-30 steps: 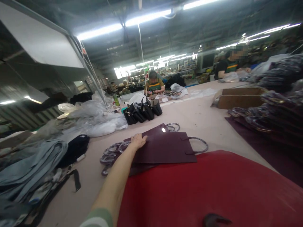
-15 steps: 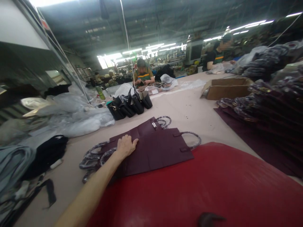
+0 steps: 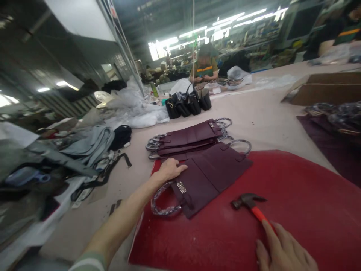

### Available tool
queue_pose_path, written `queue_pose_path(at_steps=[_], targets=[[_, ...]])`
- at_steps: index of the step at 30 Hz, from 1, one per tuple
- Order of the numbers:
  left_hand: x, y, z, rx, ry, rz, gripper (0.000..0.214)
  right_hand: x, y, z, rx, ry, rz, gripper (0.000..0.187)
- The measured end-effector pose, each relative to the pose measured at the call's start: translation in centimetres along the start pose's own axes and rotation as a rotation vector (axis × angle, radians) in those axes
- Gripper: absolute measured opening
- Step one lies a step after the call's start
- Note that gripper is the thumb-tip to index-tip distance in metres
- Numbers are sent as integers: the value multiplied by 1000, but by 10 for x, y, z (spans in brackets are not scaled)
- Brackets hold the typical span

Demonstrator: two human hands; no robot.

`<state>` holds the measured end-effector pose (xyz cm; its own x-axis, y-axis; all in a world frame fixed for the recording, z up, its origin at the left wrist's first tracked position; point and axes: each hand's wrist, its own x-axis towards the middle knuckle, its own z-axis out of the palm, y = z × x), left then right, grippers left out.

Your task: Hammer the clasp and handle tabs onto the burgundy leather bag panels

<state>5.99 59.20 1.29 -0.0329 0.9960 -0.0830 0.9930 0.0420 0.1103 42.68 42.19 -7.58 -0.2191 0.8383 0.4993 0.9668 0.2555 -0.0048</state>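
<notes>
A flat burgundy bag piece lies slanted on the red mat. It has plastic-wrapped handles at both ends and a metal clasp near its left end. My left hand is closed at its upper left edge, thumb over the surface; the fingertips are partly hidden. Behind it is a stack of similar burgundy bag pieces. At the lower right my right hand grips the orange-red handle of a claw hammer, whose dark head is just above or on the mat; I cannot tell which.
Black bags stand farther back, beside clear plastic wrapping. Grey straps and scraps lie at left. A cardboard box and more burgundy pieces are at right. A co-worker sits across the table.
The view has swung right-to-left, showing more of the left side. The top bag piece has come off the stack toward me onto the mat. My right hand and the whole hammer have come into view.
</notes>
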Motion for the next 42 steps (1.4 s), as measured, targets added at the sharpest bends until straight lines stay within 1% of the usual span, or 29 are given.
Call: queue_pose_path(at_steps=[2,4,6,7,8,9,10,11,13,14,15,17,20,23,25,28,31,33,34,36,38,40,42], targets=[[-34,1,-5,-35,148,78,50,1,-1,-1,0,9,4,68],[-67,3,-12,-53,318,200,50,1,-2,-1,0,35,6,65],[-94,3,-19,-46,421,321,52,2,-3,-2,-2,63,-3,62],[-105,1,-21,-41,456,348,53,3,-3,-2,-5,74,-9,61],[-114,-2,-23,-40,488,332,53,3,-3,-3,-10,88,-11,60],[-120,-5,-23,-48,513,261,52,4,-4,-4,-16,97,-15,58],[-124,-9,-21,-72,516,136,50,4,-4,-5,-23,105,-18,55],[-126,-14,-16,-106,492,-17,48,4,-4,-5,-29,110,-21,52],[-129,-23,-3,-171,383,-296,45,4,-4,-6,-41,123,-23,45],[-129,-27,6,-192,321,-390,44,3,-4,-6,-46,132,-25,42],[-130,-30,14,-202,271,-448,43,3,-4,-6,-50,138,-26,39],[-133,-32,29,-207,226,-489,43,3,-4,-6,-58,148,-29,36],[-137,-26,40,-230,187,-495,44,3,-7,-8,-68,131,-20,35],[-142,-9,44,-249,161,-483,46,4,-10,-12,-72,94,2,35],[-146,5,48,-252,148,-476,44,5,-8,-14,-58,83,-4,34],[-156,22,53,-248,143,-450,40,10,7,-14,-21,23,-59,33],[-169,30,57,-251,159,-402,29,14,27,-11,53,-55,-124,37],[-176,31,58,-256,178,-385,23,17,34,-11,104,-45,-148,38],[-180,31,58,-258,188,-379,21,19,33,-12,109,-28,-154,38],[-185,33,60,-262,210,-349,19,23,22,-16,95,17,-167,39],[-191,36,63,-251,249,-255,17,29,-1,-21,152,73,-214,36],[-198,39,67,-209,306,-147,16,34,-31,-22,317,103,-289,34],[-203,41,72,-158,358,-78,15,34,-61,-20,481,72,-365,34]])
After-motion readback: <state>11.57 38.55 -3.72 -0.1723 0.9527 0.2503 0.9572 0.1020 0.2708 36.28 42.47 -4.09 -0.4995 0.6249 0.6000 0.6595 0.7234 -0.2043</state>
